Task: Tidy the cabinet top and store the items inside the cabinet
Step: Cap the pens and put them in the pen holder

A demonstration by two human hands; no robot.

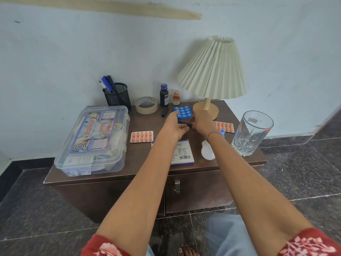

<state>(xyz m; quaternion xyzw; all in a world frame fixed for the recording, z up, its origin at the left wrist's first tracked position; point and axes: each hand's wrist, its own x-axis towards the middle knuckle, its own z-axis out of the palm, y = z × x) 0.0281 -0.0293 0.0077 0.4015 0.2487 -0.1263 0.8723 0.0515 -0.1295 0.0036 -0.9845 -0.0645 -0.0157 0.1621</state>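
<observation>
Both hands meet mid-surface: the right hand [202, 122] pinches the end of a black pen [185, 124], and the left hand [175, 124] lies open, palm up, just under it, likely to steady it or take it over. So the right grip is closed on the pen, the left grip is loose and holding nothing. The pen sits just in front of the blue pill strip [183, 112], with its probable cap [164, 112] lying apart near the tape roll [146, 105]; that may be why both hands are here. The cabinet top [147, 126] is crowded: first aid box [92, 141] fills the left edge, the glass [251, 133] stands close to the right edge, the lamp [212, 71] at the back. 2 orange strips, one [141, 136] left and one [224, 126] right, flank the arms. Little free room, I'd say; the cabinet door [195, 189] below is shut.
</observation>
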